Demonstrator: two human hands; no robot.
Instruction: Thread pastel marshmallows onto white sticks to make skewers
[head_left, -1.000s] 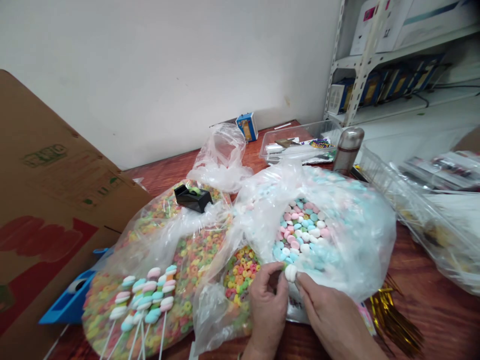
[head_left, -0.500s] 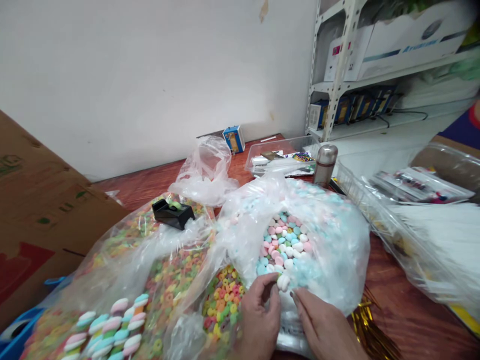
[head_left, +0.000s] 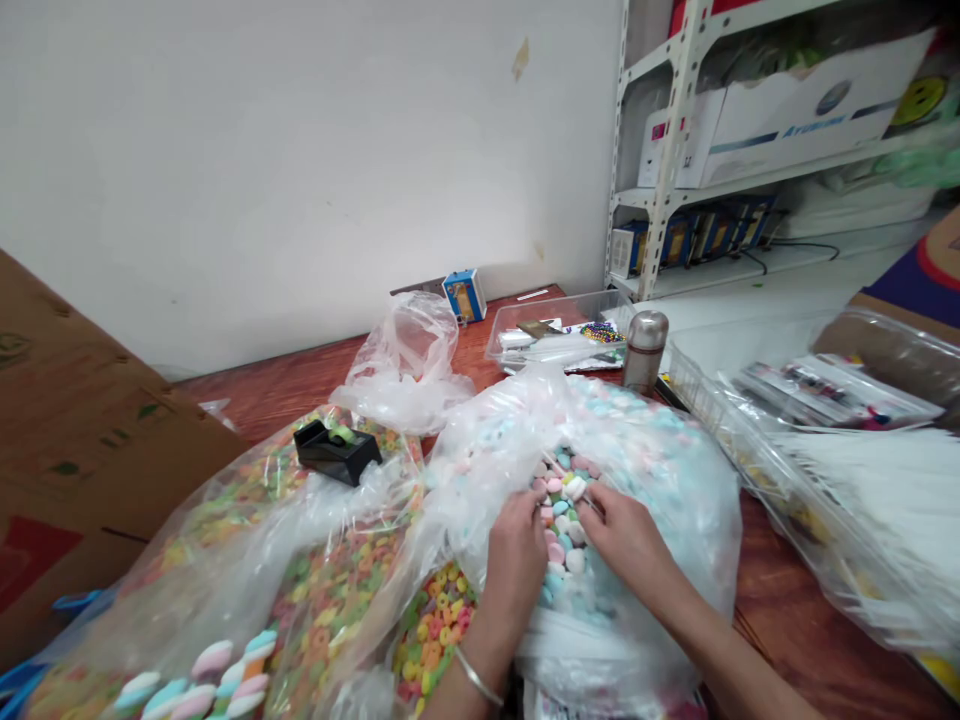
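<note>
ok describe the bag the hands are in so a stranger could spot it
Two big clear plastic bags lie on the reddish wooden table. The one with the left hand and right hand inside holds pastel pink, blue and white candies, not cereal rings.

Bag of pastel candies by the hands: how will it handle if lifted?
The thin clear plastic bag looks floppy: it lies crumpled and slumped. The pastel candies sit loose, so they would probably shift and could spill through its open top. Lifted by the film alone, it would likely sag.
</note>
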